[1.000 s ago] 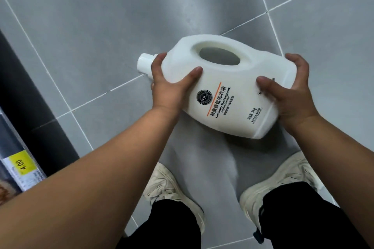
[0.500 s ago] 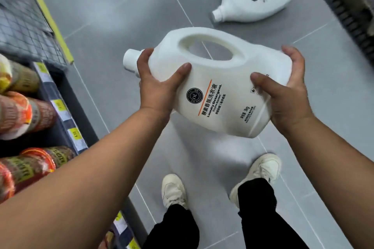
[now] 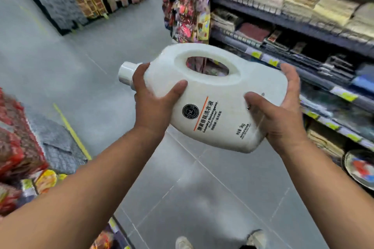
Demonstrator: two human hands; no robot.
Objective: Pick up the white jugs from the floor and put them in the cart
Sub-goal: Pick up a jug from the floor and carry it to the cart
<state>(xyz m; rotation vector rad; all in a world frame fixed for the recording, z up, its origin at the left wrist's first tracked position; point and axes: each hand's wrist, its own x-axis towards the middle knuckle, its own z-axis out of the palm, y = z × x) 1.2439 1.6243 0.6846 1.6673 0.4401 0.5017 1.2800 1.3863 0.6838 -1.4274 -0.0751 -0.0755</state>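
**While held in the air, gripped at both ends over an open aisle**

While tilted base-down to the right, held sideways well above the grey tiled floor (image 3: 202, 198): white plastic laundry-detergent jug (image 3: 214, 91), with its white screw cap (image 3: 126, 72) pointing left, oval handle hole on the upper side and printed label toward the camera. Clamped at the neck end by the left hand (image 3: 153, 107), thumb laid across the near face, fingers curled round the far side just beside the cap. Cupped at the base end by the right hand (image 3: 279, 121), thumb pressed on the label side, fingers wrapped over the far corner.

Close on the right to dark metal shelving stocked with pale packets (image 3: 303, 26), with a price-strip edge just behind the right fingers. Backed straight ahead by a hanging rack of bright, colourful packets (image 3: 188, 6), blurred. Well apart from the stack of red packets (image 3: 14, 137) at the left edge.

Wide bare floor ahead and to the left, crossed only by tile seams and a thin yellow floor line (image 3: 70, 131). Two pale shoes (image 3: 183, 242) at the bottom edge, below the jug.
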